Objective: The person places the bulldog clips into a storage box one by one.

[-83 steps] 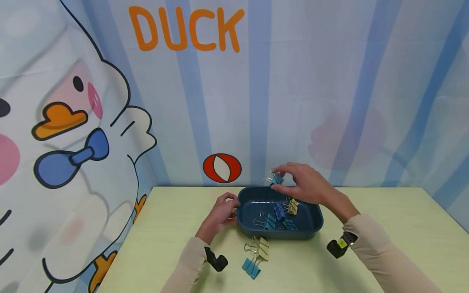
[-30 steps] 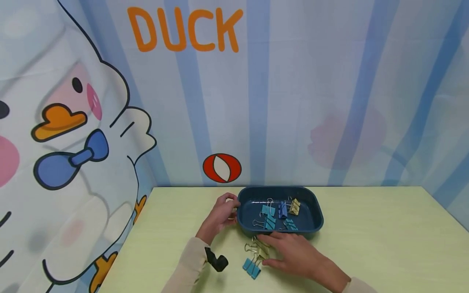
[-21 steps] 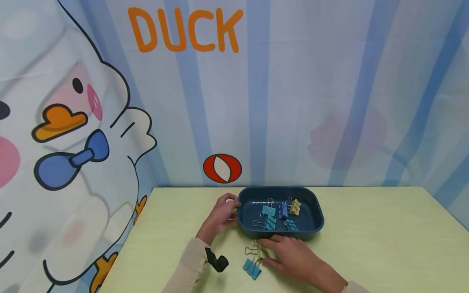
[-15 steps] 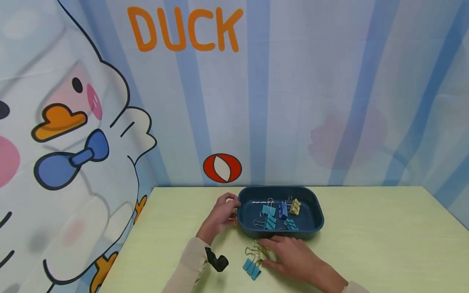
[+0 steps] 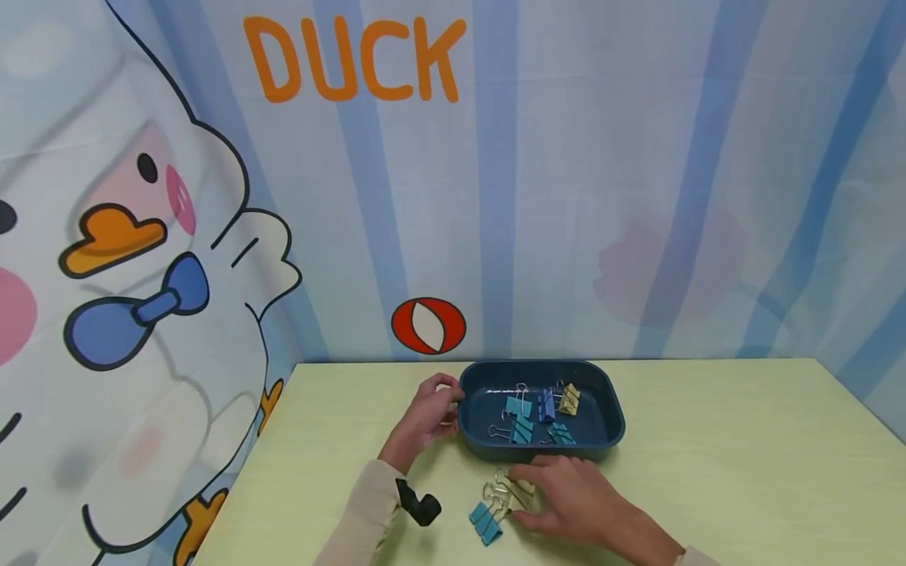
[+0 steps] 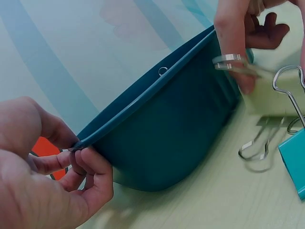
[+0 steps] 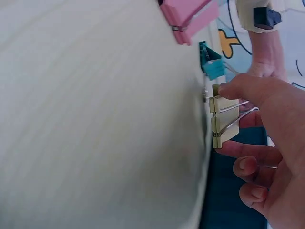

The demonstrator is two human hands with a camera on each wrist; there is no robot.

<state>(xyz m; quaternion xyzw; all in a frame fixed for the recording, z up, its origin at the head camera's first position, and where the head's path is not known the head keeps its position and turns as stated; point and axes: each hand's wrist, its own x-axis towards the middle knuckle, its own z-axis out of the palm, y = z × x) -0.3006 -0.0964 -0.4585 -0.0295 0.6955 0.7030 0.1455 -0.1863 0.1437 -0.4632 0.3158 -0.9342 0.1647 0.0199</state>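
My left hand (image 5: 423, 417) pinches the left rim of a dark blue tray (image 5: 545, 453) between thumb and fingers. In front of the tray, my right hand (image 5: 576, 503) holds a pale yellow binder clip (image 7: 225, 119), thumb at one end and index finger at the other. That clip is low over the table, its wire handles pointing left in the head view. Just left of it lies a teal binder clip (image 5: 487, 523), close to the yellow clip's handles. Inside the tray are several clips: teal ones (image 5: 519, 406), a blue one (image 5: 546, 406) and a yellow one (image 5: 569, 399).
A pink binder clip (image 7: 193, 14) shows in the right wrist view, nearer my body than the teal one. The pale yellow table (image 5: 722, 440) ends at a duck-print curtain (image 5: 566, 196) behind the tray.
A teal clip was put into the tray by my right hand, which then came down to the yellow clip in front. The yellow clip has shifted and turned slightly rightward. My left hand stayed.
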